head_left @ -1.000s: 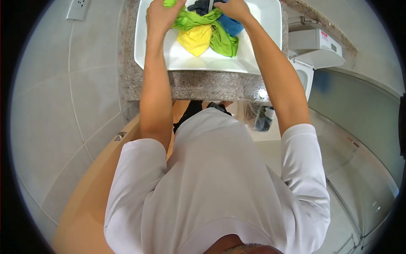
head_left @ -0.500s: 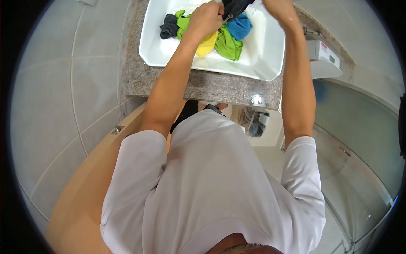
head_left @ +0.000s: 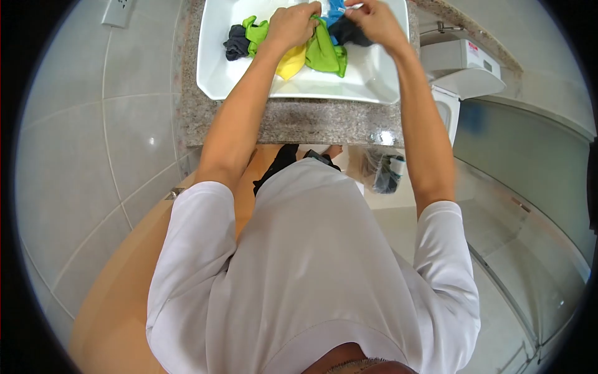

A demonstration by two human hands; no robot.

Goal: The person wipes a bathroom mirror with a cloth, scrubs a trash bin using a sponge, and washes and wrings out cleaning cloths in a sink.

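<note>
Both hands are over a white basin (head_left: 240,90) that holds several wet cloths. My left hand (head_left: 291,26) has its fingers curled on the top of a green cloth (head_left: 324,53). A yellow cloth (head_left: 291,63) hangs or lies just below that hand. At the left lie a dark grey cloth (head_left: 236,43) and another green piece (head_left: 255,32). My right hand (head_left: 374,23) is pinched at the blue cloth (head_left: 335,11), whose edge meets its fingertips. Under its fingers lies a black cloth (head_left: 349,31).
The basin stands on a speckled stone counter (head_left: 299,124). A white toilet (head_left: 445,109) and a glass shower panel (head_left: 529,162) are at the right. Below the counter is a clear plastic bag (head_left: 380,171). A wooden door (head_left: 118,293) stands at the left.
The black cloth, held up between the hands before, now lies low in the basin at the right. My right hand has come in toward the blue cloth, which has shifted up and left.
</note>
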